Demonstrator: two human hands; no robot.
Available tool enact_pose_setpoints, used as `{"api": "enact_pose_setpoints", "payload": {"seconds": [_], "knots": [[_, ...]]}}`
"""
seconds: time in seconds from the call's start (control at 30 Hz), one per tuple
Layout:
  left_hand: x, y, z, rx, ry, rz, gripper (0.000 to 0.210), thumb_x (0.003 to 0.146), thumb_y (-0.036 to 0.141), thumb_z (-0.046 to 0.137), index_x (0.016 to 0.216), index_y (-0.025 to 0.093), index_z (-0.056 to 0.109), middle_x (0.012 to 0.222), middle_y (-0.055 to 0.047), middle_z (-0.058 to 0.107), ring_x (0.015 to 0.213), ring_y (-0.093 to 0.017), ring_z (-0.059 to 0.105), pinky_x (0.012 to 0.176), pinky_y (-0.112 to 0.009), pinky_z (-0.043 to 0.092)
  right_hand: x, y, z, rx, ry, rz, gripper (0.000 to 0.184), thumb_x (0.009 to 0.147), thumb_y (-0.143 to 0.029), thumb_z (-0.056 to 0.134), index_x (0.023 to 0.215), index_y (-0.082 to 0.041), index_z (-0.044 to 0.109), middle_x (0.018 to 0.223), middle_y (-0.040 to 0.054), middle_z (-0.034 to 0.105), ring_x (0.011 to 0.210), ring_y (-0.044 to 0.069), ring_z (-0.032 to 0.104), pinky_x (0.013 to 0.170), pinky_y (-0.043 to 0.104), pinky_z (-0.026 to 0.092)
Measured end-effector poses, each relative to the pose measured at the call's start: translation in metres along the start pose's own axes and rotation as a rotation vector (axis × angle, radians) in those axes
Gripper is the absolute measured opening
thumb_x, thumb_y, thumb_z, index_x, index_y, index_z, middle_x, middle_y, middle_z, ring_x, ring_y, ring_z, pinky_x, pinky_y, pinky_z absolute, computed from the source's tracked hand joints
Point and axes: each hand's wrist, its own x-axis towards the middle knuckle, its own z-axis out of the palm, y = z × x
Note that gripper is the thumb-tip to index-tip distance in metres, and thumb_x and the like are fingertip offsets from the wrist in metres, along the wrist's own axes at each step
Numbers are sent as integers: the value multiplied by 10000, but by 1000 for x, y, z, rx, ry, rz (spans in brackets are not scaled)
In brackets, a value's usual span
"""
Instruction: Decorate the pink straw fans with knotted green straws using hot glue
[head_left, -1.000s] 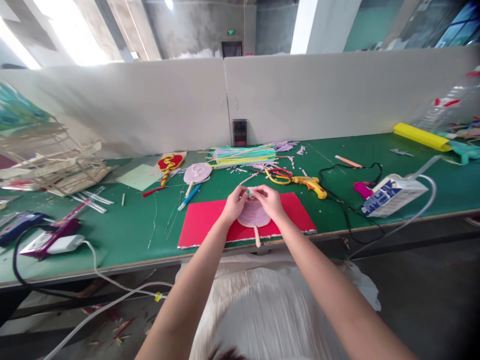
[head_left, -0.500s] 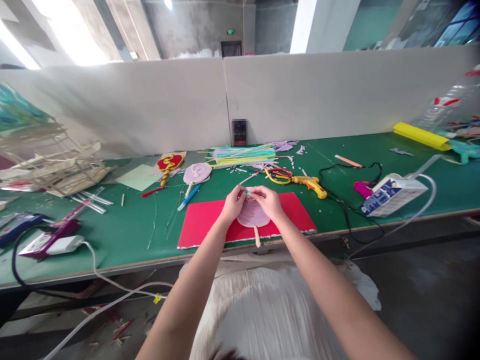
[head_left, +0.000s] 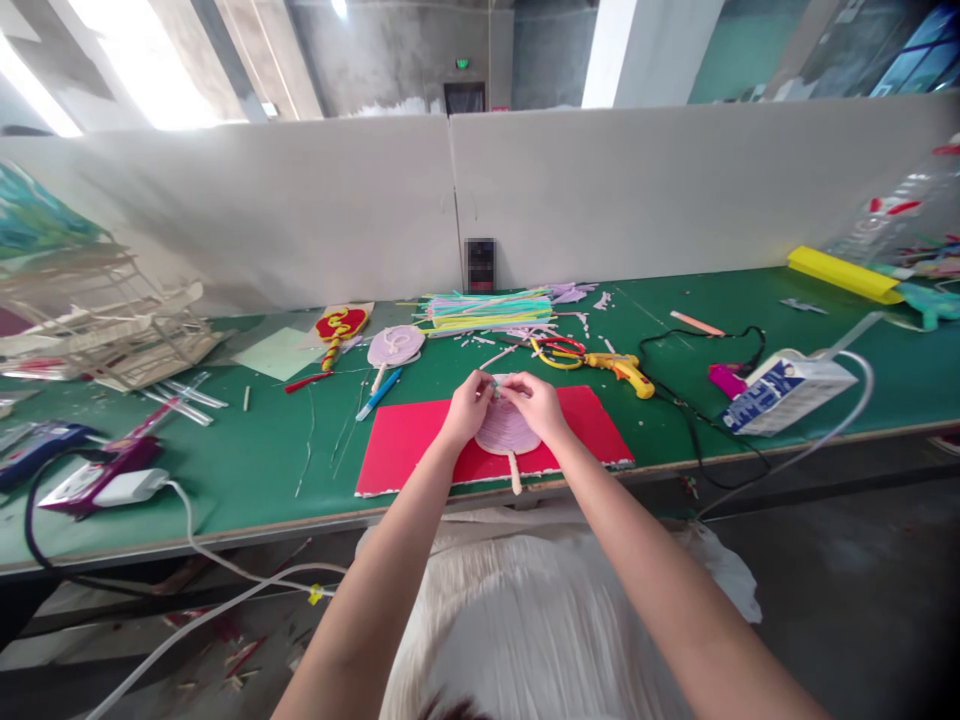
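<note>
On the red board [head_left: 409, 440] lies a round lilac fan [head_left: 508, 432] with a ribbed surface and a pale handle [head_left: 514, 473] pointing toward me. Over its far part, my left hand [head_left: 471, 405] and my right hand [head_left: 534, 402] meet with fingertips pinched. Between them shows a small pale-green piece [head_left: 496, 390], too small to name surely; both hands seem to grip it. Beyond the hands lies a bundle of lilac, green and yellow fuzzy craft stems [head_left: 487, 310]. A second lilac fan [head_left: 395, 346] with a looped pattern rests to the left.
Scissors [head_left: 556, 350] and a yellow glue gun [head_left: 621, 370] lie right of the hands, its black cord trailing. A blue pen-like tool [head_left: 379, 395] is at the board's left corner. A white-blue box [head_left: 791, 390] stands right; a power strip [head_left: 112, 485] lies left.
</note>
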Motion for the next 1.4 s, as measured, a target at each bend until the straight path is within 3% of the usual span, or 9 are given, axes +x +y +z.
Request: {"api": "enact_pose_setpoints", "payload": {"seconds": [0.27, 0.57, 0.7, 0.8, 1.03, 1.23, 1.4], "knots": [[-1, 2, 0, 41, 21, 46, 67, 816, 169, 431, 828, 186, 494, 697, 14, 556, 652, -117, 543, 649, -231, 427, 3, 1, -2, 16, 15, 12, 235, 703, -404, 646, 711, -184, 561, 688, 8, 609, 694, 160, 602, 704, 314, 495], [-2, 5, -1, 152, 21, 129, 109, 807, 147, 428, 853, 189, 518, 796, -10, 593, 741, -132, 552, 713, -248, 429, 4, 3, -1, 359, -33, 228, 339, 598, -451, 721, 678, -187, 525, 655, -35, 577, 698, 147, 607, 772, 366, 524], [-3, 6, -1, 175, -5, 149, 122, 808, 142, 429, 865, 193, 525, 836, -16, 602, 779, -135, 556, 741, -251, 433, 4, 4, -1, 419, -52, 252, 330, 585, -418, 743, 652, -183, 521, 647, -42, 566, 685, 136, 608, 789, 376, 528], [-3, 6, -1, 156, -2, 136, 111, 813, 151, 432, 856, 193, 525, 829, -15, 606, 772, -136, 561, 739, -256, 435, 4, 4, -2, 365, -30, 208, 316, 606, -426, 727, 686, -195, 526, 660, -35, 575, 682, 148, 615, 752, 372, 542], [-1, 2, -1, 39, 22, 37, 67, 807, 174, 451, 821, 184, 515, 687, 14, 576, 640, -115, 557, 648, -231, 439, 0, -3, -1, 7, 27, -47, 266, 719, -474, 609, 728, -209, 602, 751, 31, 647, 695, 185, 630, 668, 326, 540], [0, -1, -1, 28, 33, 27, 75, 802, 170, 447, 838, 184, 512, 674, 18, 564, 630, -113, 552, 645, -230, 433, -1, -4, -2, -97, 26, -83, 244, 750, -448, 576, 770, -212, 636, 822, 51, 682, 766, 205, 643, 725, 340, 526], [0, -1, 0, 55, 21, 58, 81, 810, 163, 437, 836, 190, 509, 684, 18, 565, 644, -116, 551, 652, -231, 434, 0, -1, -1, -35, 22, -51, 240, 745, -421, 584, 837, -209, 645, 834, 55, 693, 788, 212, 650, 754, 363, 533]]}}
